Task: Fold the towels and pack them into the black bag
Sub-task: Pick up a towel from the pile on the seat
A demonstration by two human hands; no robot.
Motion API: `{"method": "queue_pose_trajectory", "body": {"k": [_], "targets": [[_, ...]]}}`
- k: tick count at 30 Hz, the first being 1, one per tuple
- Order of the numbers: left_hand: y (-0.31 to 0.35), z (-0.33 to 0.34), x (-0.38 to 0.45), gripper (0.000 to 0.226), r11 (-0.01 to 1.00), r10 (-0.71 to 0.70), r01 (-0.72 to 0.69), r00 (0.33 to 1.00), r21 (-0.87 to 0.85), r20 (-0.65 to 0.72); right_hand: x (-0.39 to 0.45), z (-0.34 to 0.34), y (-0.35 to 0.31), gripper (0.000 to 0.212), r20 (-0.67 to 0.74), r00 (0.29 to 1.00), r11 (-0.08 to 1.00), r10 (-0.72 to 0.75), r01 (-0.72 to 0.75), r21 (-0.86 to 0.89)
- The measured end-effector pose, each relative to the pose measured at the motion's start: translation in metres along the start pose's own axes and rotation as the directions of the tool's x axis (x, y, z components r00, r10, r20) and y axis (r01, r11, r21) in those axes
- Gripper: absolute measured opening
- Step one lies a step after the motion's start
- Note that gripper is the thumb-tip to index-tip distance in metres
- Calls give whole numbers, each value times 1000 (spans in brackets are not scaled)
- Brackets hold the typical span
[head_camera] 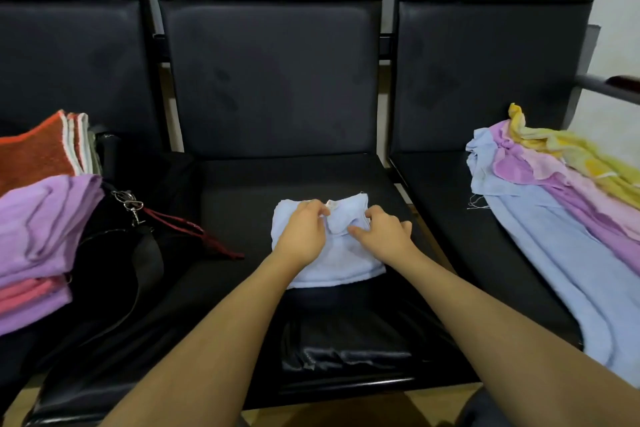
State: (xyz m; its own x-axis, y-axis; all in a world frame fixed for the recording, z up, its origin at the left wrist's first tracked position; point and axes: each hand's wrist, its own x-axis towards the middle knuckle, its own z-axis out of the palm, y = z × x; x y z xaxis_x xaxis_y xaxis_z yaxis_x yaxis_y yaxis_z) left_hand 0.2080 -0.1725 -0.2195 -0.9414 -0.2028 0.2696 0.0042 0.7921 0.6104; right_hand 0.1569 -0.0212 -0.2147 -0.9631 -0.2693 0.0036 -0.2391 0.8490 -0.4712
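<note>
A small light blue towel lies partly folded on the middle black seat. My left hand pinches its top edge near a white label. My right hand grips a raised fold of the same towel just to the right. The black bag sits on the left seat with its strap and a metal clip showing. Folded purple and pink towels rest on it at the far left. A loose pile of blue, purple, pink and yellow towels lies on the right seat.
A folded orange-red towel with white edges stands behind the purple stack. A dark red cord trails from the bag onto the middle seat. Black seat backs rise behind. A metal armrest sticks out at the right.
</note>
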Motion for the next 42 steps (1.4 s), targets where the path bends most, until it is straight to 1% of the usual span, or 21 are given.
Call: {"method": "queue_pose_trajectory", "body": {"k": [1, 2, 4, 5, 8, 11, 13, 14, 15, 17, 19, 21, 23, 26, 27, 29, 32, 34, 37, 40, 42], "targets": [[-4, -2, -2, 26, 998, -2, 1, 1000, 60, 16, 0, 2, -2, 43, 6, 1000, 1000, 1, -1, -19], [-8, -3, -7, 27, 989, -41, 26, 994, 148, 98, 1, 6, -3, 45, 7, 1000, 999, 0, 0, -44], [-18, 4, -16, 42, 936, -171, 64, 943, 345, 287, 0, 10, -5, 48, 7, 999, 994, -33, 33, -105], [-21, 6, -19, 50, 914, -222, 74, 915, 400, 337, -1, 11, -5, 50, -8, 998, 990, -55, 54, -128], [-27, 9, -22, 64, 888, -314, 135, 876, 439, 366, 1, 19, -4, 54, -136, 981, 960, -135, 95, -265], [-30, 10, -19, 68, 871, -358, 166, 858, 462, 368, 2, 29, -6, 37, -234, 897, 860, -375, 243, -448], [-32, 6, -19, 67, 865, -338, 123, 860, 486, 383, 2, 30, -8, 26, -181, 863, 796, -471, 327, -510], [-33, 3, -18, 65, 863, -317, 95, 866, 496, 387, 1, 28, -8, 17, -127, 871, 792, -474, 360, -494], [-36, 1, -17, 63, 863, -292, 66, 874, 501, 388, 1, 28, -7, 16, -96, 874, 795, -476, 381, -471], [-38, -4, -17, 60, 863, -231, 6, 894, 505, 383, 3, 30, -1, 37, -25, 907, 819, -421, 368, -441], [-38, -5, -18, 59, 861, -174, -41, 913, 507, 369, 5, 30, 0, 52, -22, 951, 834, -309, 260, -486], [-37, -4, -19, 59, 868, -163, -30, 926, 496, 341, 7, 29, -3, 65, 3, 992, 891, -127, 116, -439], [-37, -1, -18, 55, 874, -193, 52, 950, 483, 247, 8, 28, -6, 65, -10, 1000, 931, -25, 19, -364], [-36, 2, -14, 51, 824, -303, 255, 953, 505, 14, 11, 27, -6, 44, -203, 978, 937, -39, -35, -347], [-35, 3, -14, 52, 798, -348, 313, 937, 515, -29, 12, 26, -7, 42, -248, 968, 935, -21, -68, -347], [-34, 5, -14, 53, 753, -388, 344, 921, 561, -44, 12, 26, -9, 51, -258, 966, 921, 28, -125, -369], [-29, 10, -16, 54, 730, -388, 315, 921, 607, -11, 14, 29, -13, 60, -184, 981, 899, 66, -138, -415], [-25, 13, -16, 50, 768, -378, 302, 926, 566, 19, 15, 32, -17, 53, -116, 990, 914, 76, -116, -390], [-21, 11, -17, 42, 839, -321, 273, 947, 471, 22, 11, 34, -23, 42, -84, 996, 944, -7, -21, -329], [-19, 1, -17, 34, 898, -309, 291, 951, 329, 2, 3, 28, -27, 42, -81, 995, 981, -59, 42, -191], [-18, -8, -18, 32, 910, -285, 282, 958, 303, -34, -2, 17, -34, 38, -47, 998, 997, -50, 48, -58]]}}
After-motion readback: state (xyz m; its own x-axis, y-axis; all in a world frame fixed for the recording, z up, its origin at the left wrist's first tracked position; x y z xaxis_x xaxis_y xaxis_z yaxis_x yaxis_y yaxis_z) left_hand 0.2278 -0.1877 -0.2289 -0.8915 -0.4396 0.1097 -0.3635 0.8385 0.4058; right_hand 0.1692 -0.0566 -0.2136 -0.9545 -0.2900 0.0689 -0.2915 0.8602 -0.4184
